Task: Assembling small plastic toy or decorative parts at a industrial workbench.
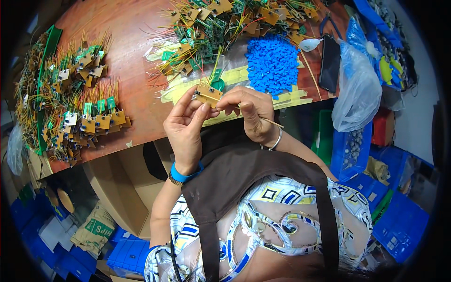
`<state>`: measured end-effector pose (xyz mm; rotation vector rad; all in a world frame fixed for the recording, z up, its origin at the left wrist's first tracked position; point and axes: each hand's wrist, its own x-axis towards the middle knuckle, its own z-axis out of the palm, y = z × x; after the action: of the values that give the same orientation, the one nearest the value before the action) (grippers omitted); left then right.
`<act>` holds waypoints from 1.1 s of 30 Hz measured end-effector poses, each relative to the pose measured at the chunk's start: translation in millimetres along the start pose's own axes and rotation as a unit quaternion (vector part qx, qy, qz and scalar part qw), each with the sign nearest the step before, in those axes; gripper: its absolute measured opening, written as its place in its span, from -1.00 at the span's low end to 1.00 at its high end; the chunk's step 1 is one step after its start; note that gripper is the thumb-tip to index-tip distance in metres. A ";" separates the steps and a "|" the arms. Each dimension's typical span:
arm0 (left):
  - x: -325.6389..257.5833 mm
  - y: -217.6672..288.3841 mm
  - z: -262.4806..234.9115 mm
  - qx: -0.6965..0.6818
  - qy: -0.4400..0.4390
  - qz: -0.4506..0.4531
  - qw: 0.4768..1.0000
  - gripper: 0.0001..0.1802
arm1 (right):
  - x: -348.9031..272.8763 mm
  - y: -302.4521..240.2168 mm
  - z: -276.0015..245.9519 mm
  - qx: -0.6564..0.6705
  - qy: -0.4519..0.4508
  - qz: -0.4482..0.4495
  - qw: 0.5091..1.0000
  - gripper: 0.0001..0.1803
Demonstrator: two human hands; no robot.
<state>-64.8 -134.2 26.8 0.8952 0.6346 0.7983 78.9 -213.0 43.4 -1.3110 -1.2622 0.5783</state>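
One tan rectangular circuit board (210,93), held near the close edge of a reddish-brown wooden table (127,33), pinched in the left hand (187,129) by nearly closed fingers; right hand (256,110), beside it, curled round a thin wooden stick (273,123): apparently fine board work, next calling for steady support.

Seen from the left of two head-worn fisheye cameras, a downward view takes in the wearer's dark brown apron (244,164) close below, the left hand (187,129) and right hand (255,115) near mid-frame, and the desk (129,61) stretching beyond, edges bowing toward the rounded rim.
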 end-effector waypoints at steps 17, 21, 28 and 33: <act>2.1 -4.0 -0.3 0.021 -0.004 0.010 1.000 -0.51 | 3.0 2.6 -3.4 -0.081 -0.011 -0.084 0.993 -0.71; 2.6 -2.9 1.3 0.006 0.014 0.014 1.000 -0.51 | 2.9 -5.8 -13.7 -0.125 0.011 -0.113 0.986 -0.77; 9.5 -0.3 -6.3 0.021 0.022 0.028 0.999 -0.51 | 6.7 42.2 -59.0 -0.302 0.099 -0.029 0.948 -0.83; 10.2 0.3 -3.8 0.043 0.016 0.029 0.999 -0.52 | 9.8 54.2 -48.9 -0.444 0.078 -0.059 0.891 -0.70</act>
<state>-62.1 -124.2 23.7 0.9850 0.6769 0.8442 143.1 -209.3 7.5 -1.9504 -1.5170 -0.2553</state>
